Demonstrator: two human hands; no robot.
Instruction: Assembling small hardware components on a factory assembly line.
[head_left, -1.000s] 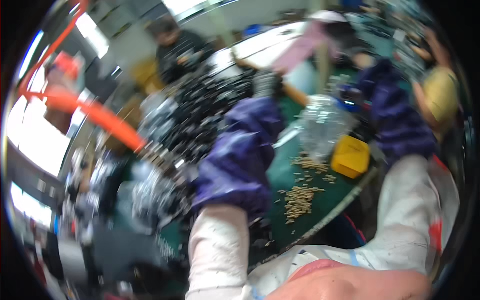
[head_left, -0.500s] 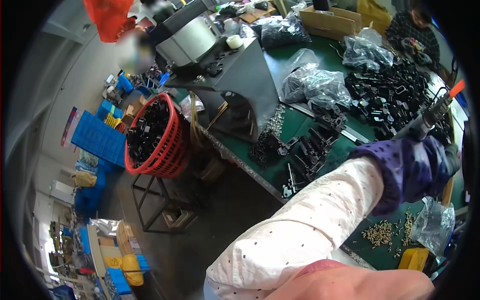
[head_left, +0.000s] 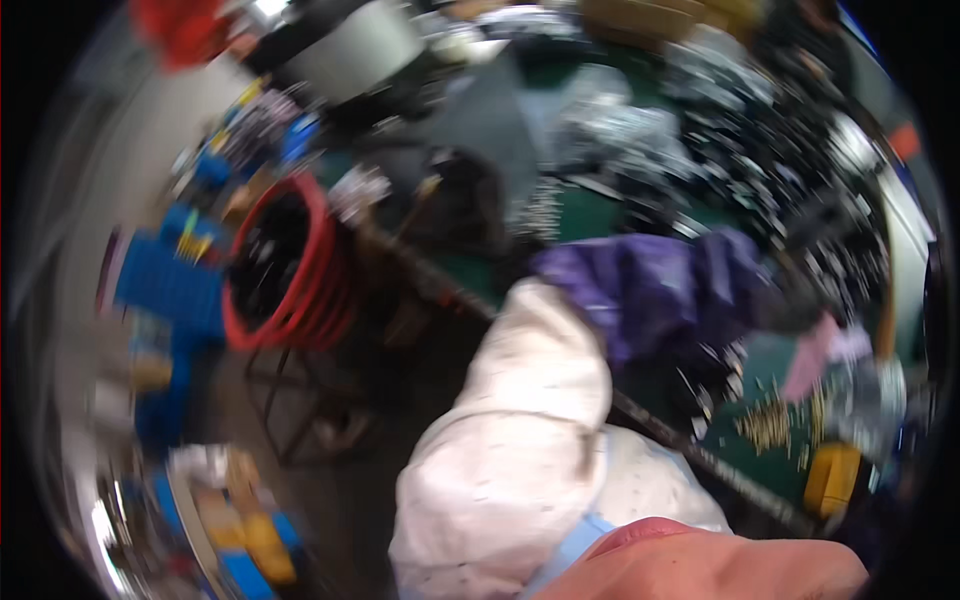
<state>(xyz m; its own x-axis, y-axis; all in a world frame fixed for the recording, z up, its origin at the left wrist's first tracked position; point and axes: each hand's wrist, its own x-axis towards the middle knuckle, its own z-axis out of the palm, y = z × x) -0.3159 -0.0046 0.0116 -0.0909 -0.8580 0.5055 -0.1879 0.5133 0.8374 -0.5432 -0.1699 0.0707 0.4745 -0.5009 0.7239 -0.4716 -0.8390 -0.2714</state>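
Observation:
My left arm reaches over the green workbench [head_left: 590,215] in a pale dotted sleeve [head_left: 545,345] with a purple oversleeve [head_left: 650,290]. At its end my left hand [head_left: 768,298] is smeared by motion, so its fingers and anything in them cannot be made out. It is nearest to black metal parts [head_left: 705,375] by the bench edge and a large heap of black parts [head_left: 770,170] beyond. A dark tool shape [head_left: 830,215] with an orange end [head_left: 903,142] lies blurred at the right. My right hand does not show.
Brass-coloured screws [head_left: 768,425], a yellow container [head_left: 832,478] and a clear plastic bag [head_left: 865,405] are at the right. A blurred pink patch [head_left: 812,358] lies near them. Plastic bags [head_left: 625,135] sit farther back. A red basket [head_left: 325,270] of black parts stands left. Someone sits far right.
My left arm has drawn back leftward and nearer, away from the tool at the right. The view has shifted and blurred. A pink patch now shows near the screws.

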